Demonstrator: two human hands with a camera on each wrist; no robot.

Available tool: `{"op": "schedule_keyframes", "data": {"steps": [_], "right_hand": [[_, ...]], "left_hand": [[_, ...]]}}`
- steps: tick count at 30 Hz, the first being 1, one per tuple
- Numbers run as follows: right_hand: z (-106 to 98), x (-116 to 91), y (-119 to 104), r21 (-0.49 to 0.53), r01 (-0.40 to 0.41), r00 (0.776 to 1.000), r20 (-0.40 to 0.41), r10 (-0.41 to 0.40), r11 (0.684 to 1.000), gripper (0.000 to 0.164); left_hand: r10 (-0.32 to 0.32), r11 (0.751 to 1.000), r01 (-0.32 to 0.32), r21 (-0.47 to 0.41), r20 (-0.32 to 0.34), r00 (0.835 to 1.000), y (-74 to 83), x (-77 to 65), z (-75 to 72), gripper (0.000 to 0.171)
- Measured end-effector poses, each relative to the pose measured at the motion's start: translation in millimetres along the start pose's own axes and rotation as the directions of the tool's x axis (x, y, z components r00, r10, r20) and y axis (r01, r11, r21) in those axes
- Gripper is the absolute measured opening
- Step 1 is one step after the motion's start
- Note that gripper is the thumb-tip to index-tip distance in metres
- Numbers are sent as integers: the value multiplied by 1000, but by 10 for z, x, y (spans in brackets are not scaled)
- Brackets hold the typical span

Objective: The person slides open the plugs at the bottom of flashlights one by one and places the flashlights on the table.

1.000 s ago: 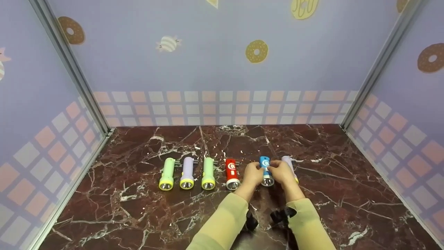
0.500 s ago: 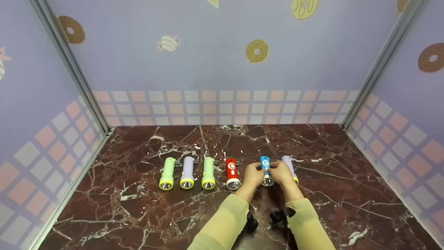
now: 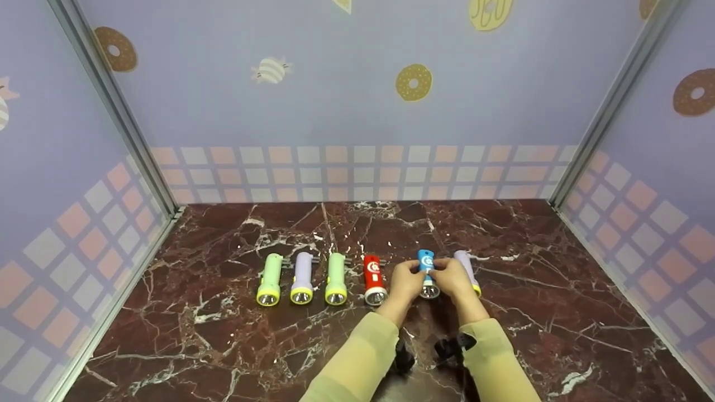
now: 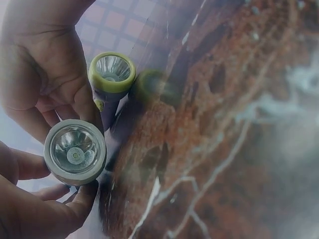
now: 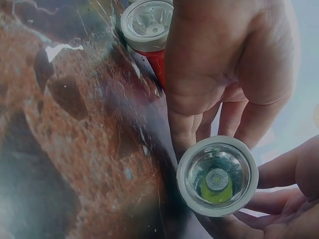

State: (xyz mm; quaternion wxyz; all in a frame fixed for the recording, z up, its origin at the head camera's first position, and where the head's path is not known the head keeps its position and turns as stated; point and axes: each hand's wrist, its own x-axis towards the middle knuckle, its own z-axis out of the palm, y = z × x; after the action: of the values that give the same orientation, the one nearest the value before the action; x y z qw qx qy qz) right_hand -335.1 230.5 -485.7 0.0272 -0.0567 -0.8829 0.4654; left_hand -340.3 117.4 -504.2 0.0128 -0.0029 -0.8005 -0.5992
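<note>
A blue flashlight with a white lens ring is held between both hands, its lens facing me. My left hand grips its left side and my right hand its right side. Both thumbs lie on the upper face, near the white marking. The other fingers are partly hidden behind the body. In the right wrist view the lens ring shows between the fingers of both hands.
Left of my hands lie a red flashlight, a green flashlight, a purple flashlight and another green flashlight. Beyond my right hand lies a purple flashlight, partly covered. Patterned walls enclose the marbled table.
My thumbs have come slightly closer together on the blue flashlight, which has shifted only a little. The other flashlights have stayed in place.
</note>
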Motion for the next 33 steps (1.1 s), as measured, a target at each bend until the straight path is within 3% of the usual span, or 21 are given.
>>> {"op": "schedule_keyframes", "data": {"steps": [10, 16, 22, 24, 33], "right_hand": [[-14, -25, -41, -16, 63, 997, -43, -63, 998, 41], [-3, -52, -78, 38, 79, 995, -62, -76, 996, 41], [17, -78, -137, 87, 111, 990, -91, -103, 990, 41], [21, -88, -165, 107, 88, 993, -83, -79, 990, 42], [90, -112, -245, 171, 95, 993, -86, -81, 981, 42]], "left_hand": [[37, 999, -35, 35, -43, 998, 56, -3, -60, 34], [26, 1000, -26, -17, -45, 999, 93, -12, -119, 35], [67, 997, -65, 32, -66, 996, 125, -21, -193, 36], [85, 996, -82, 37, -68, 994, 129, -21, -215, 35], [113, 990, -119, -75, -84, 990, 140, -63, -360, 35]]}}
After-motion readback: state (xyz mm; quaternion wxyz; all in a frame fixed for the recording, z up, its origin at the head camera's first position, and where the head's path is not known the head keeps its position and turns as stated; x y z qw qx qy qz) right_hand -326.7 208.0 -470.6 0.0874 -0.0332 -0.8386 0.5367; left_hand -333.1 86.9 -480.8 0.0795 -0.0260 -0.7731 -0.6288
